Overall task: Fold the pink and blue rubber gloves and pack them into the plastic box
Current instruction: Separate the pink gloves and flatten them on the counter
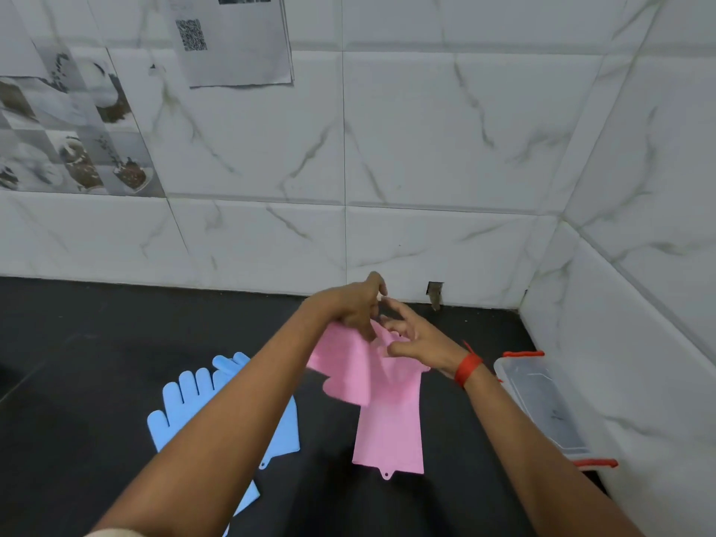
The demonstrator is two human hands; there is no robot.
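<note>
Both forearms reach forward over the black counter (97,362); left hand (354,308) pinches the pink gloves (381,397), lifted; right hand (416,343) grips them too; blue gloves (182,405) lie left; plastic box (542,401) stands right.

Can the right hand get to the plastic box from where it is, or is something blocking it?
Probably yes. The plastic box sits open by the right wall, just beside the right forearm, with bare counter between. But the right hand is pinching the pink gloves together with the left hand, so it isn't free.
</note>
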